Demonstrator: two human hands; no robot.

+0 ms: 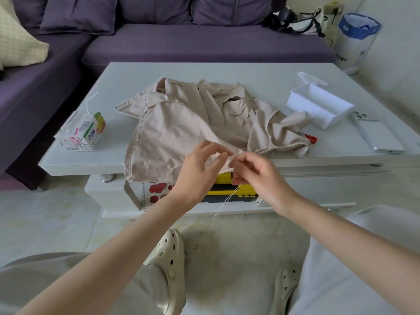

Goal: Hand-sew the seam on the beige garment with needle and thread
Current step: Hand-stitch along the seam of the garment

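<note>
The beige garment (172, 130) lies crumpled across the middle of the table (227, 71), and one flap spills over the near edge toward the person. At that edge the left hand (197, 169) pinches a raised fold of the cloth between thumb and curled fingers. The right hand (256, 176), touching the same fold, has its fingertips pressed together on the thread (227, 201), which dangles loose below it. The needle is too small to make out. The cloth looks light, soft and limp, with fraying raw edges, so it will likely sag and shift. It is best held taut close beside the seam, not by the frayed margin.
</note>
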